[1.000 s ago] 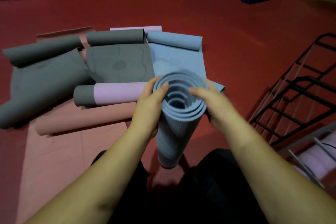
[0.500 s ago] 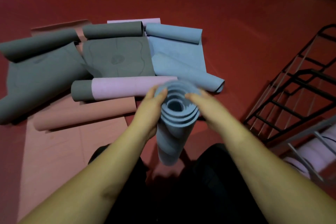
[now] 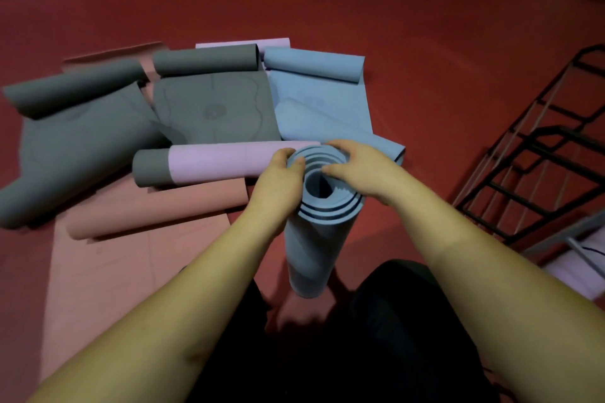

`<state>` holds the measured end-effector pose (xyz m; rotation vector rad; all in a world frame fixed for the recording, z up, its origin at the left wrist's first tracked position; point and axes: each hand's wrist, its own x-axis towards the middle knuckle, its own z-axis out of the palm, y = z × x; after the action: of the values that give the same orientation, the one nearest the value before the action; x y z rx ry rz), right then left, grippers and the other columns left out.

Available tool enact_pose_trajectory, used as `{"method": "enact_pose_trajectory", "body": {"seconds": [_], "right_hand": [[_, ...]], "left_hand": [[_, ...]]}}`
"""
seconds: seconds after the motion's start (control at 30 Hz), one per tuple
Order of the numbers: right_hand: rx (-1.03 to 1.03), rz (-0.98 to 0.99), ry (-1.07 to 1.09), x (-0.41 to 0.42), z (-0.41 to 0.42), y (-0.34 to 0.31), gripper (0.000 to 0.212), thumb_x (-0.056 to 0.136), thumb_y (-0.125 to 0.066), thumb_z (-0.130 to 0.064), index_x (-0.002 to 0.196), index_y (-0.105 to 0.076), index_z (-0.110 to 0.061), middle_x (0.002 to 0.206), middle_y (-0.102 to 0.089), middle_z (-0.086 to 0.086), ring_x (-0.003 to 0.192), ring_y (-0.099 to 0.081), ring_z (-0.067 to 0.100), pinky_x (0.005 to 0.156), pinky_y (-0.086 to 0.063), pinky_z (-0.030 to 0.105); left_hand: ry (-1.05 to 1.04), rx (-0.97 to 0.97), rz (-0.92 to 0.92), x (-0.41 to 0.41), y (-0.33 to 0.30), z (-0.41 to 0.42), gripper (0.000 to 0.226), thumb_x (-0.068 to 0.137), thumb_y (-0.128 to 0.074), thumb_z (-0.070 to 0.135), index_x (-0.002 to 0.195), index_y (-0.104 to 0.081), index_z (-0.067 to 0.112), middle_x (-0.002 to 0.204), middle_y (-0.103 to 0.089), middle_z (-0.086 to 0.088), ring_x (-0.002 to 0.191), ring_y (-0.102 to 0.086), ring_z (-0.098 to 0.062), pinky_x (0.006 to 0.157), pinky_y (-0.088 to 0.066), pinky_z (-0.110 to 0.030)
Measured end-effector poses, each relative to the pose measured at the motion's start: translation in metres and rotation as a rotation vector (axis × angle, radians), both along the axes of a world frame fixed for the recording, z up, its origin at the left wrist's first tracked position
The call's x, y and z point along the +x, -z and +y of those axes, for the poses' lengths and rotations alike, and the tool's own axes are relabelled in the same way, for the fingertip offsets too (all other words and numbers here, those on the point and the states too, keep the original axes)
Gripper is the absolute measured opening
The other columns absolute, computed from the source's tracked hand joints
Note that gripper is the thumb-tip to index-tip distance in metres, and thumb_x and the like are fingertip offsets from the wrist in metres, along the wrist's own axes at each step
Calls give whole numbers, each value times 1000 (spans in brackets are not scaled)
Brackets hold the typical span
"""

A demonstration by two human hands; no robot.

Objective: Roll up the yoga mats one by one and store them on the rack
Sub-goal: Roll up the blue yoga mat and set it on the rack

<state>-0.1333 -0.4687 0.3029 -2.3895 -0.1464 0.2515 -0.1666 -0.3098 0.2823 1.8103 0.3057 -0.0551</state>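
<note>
Head view looks down on a rolled blue mat (image 3: 311,249) standing upright on the red floor (image 3: 425,82), its lower end between the person's dark-clothed legs. Both hands meet at its top end. The left hand (image 3: 278,186) wraps the rim from the left, its fingers (image 3: 296,165) curled over the edge with the tips dipping into the spiral. The right hand (image 3: 363,170) lies across the top from the right, its fingers (image 3: 337,149) bent over the far rim and the thumb pressing on the inner turns.

Just beyond the fingertips lies a pink roll with a grey end (image 3: 209,165), and near the left fingers a salmon roll (image 3: 154,213) rests on its own flat sheet. Farther out from the fingers are two half-unrolled grey mats (image 3: 212,108), a second blue mat (image 3: 320,95) partly rolled at both ends, and a pale pink sheet (image 3: 242,42) at the back. Well to the right of the right fingers stands a black wire rack (image 3: 537,167), with a pale roll (image 3: 576,268) behind a grey bar below it.
</note>
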Motion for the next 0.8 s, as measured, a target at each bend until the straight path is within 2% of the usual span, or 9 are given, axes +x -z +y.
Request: {"method": "enact_pose_trajectory", "body": {"seconds": [0.1, 0.2, 0.3, 0.4, 0.5, 0.57, 0.67, 0.73, 0.8], "right_hand": [[-42, -19, -35, 0, -1, 2, 52, 96, -56, -44, 144, -47, -26, 148, -48, -5, 134, -44, 16, 101, -31, 23], [36, 76, 15, -5, 5, 26, 46, 102, -39, -50, 140, -51, -28, 148, -49, -5, 135, -43, 15, 104, -31, 24], [132, 61, 86, -1, 9, 27, 41, 102, -42, -46, 130, -61, -22, 138, -58, -2, 129, -51, 16, 103, -37, 27], [114, -8, 133, 4, 9, 10, 38, 102, -47, -40, 124, -66, -15, 132, -63, 4, 122, -55, 19, 89, -37, 23], [189, -54, 196, 15, -4, -3, 37, 98, -52, -45, 119, -69, -19, 123, -66, -2, 112, -58, 13, 85, -37, 22], [215, -34, 199, 11, -9, 6, 37, 96, -55, -49, 115, -70, -21, 114, -67, -7, 105, -59, 9, 86, -40, 24], [290, 84, 241, 0, -2, 43, 43, 94, -57, -51, 116, -69, -17, 114, -67, -6, 106, -61, 10, 99, -44, 28], [313, 98, 266, 3, 3, 45, 43, 93, -57, -53, 117, -69, -18, 118, -69, 0, 108, -62, 15, 100, -47, 34], [301, 107, 226, 6, 1, 41, 35, 93, -58, -53, 111, -69, -25, 117, -69, -3, 107, -63, 13, 98, -48, 33]], "left_hand": [[-12, -2, -90, -5, 3, 2, 32, 102, -45, 33, 131, -54, 26, 128, -63, -1, 117, -59, -19, 102, -45, -35], [-68, 71, -99, -18, 25, -5, 29, 103, -45, 31, 129, -54, 20, 127, -62, 0, 117, -57, -19, 91, -39, -23], [-115, -27, -72, -11, 27, -9, 26, 101, -50, 28, 126, -55, 22, 119, -64, 0, 111, -60, -19, 96, -45, -31], [-144, -174, -82, 4, 9, -13, 21, 97, -54, 17, 116, -61, 22, 111, -67, 0, 106, -64, -19, 100, -50, -41], [-143, -227, -139, 12, -11, -13, 17, 98, -54, 16, 113, -58, 26, 109, -66, 3, 106, -63, -16, 97, -50, -33], [-132, -261, -134, 10, -2, -10, 18, 99, -54, 19, 116, -56, 26, 112, -65, 4, 108, -62, -15, 98, -49, -32], [-135, -226, -50, 1, 27, -11, 24, 99, -55, 27, 122, -59, 20, 120, -65, 1, 112, -62, -17, 104, -47, -41], [-167, -266, -19, 5, 31, -12, 14, 98, -56, 27, 111, -61, 23, 113, -67, 0, 107, -65, -19, 101, -50, -42], [-161, -287, -8, 11, 27, -13, 8, 98, -56, 24, 98, -64, 24, 104, -71, -4, 101, -68, -21, 96, -54, -44]]}}
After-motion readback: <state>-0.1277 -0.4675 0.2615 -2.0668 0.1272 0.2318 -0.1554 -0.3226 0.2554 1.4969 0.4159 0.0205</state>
